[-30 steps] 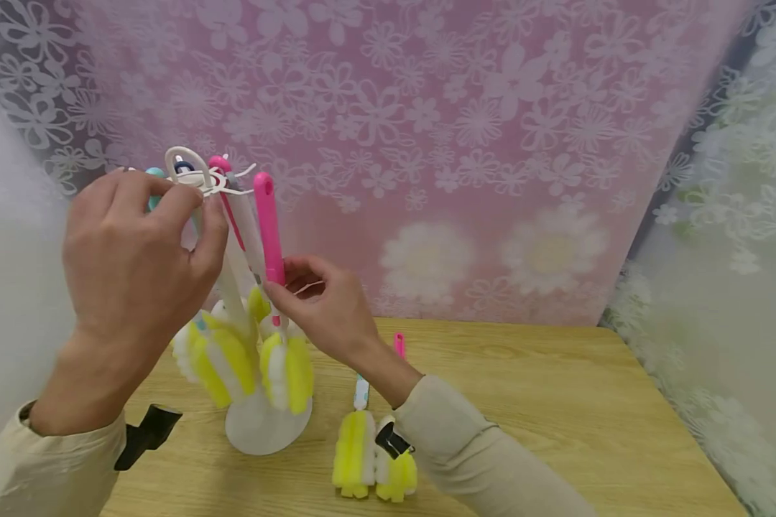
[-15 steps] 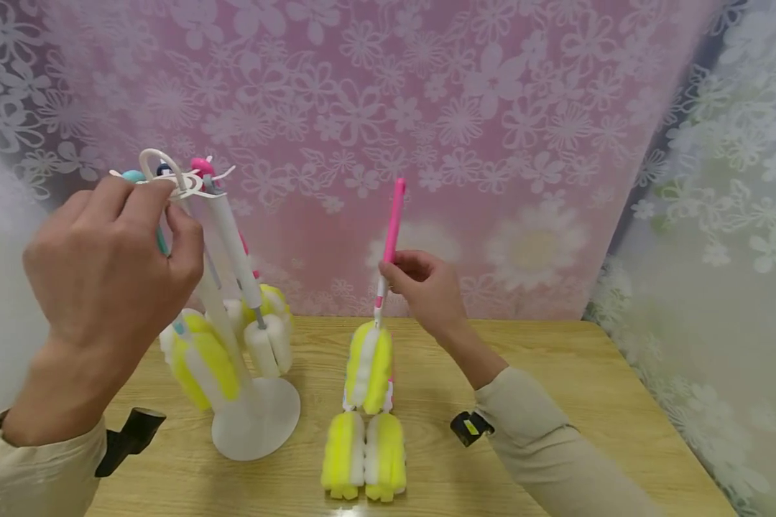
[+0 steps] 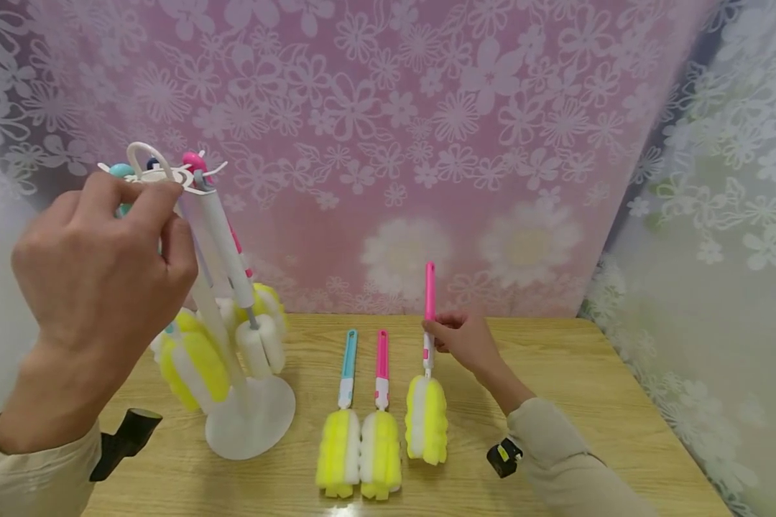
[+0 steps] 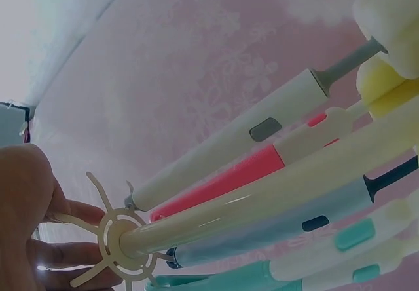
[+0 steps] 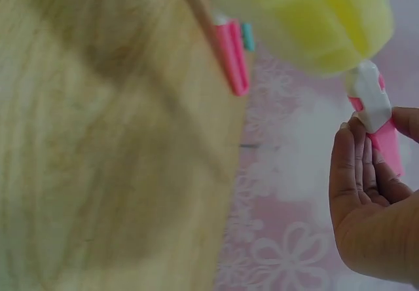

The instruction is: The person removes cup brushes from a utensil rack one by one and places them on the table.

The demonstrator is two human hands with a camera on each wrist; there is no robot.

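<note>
My right hand (image 3: 468, 343) pinches the pink-and-white handle of a sponge bottle brush (image 3: 427, 416), thumb on one side and fingertips on the other. Its yellow-and-white sponge head (image 5: 314, 16) points down, close over the table. To its left, two more sponge brushes lie side by side, one with a turquoise handle (image 3: 349, 355) and one with a pink handle (image 3: 382, 355). At the far left my left hand (image 3: 103, 244) grips the hooked top ring (image 4: 121, 238) of a white brush stand (image 3: 248, 424). Several brushes hang from it, including a white-handled one (image 4: 229, 140) and a turquoise one (image 4: 353, 235).
The wooden table (image 3: 556, 416) reaches back to a pink flowered curtain (image 3: 388, 143). A pale patterned curtain (image 3: 737, 273) borders it on the right. Each sleeve carries a black wrist camera, the right one (image 3: 504, 457) close over the tabletop.
My right hand has taken the pink-handled brush off the stand, carried it right and lowered it beside the two lying brushes. My left hand stays at the stand's top.
</note>
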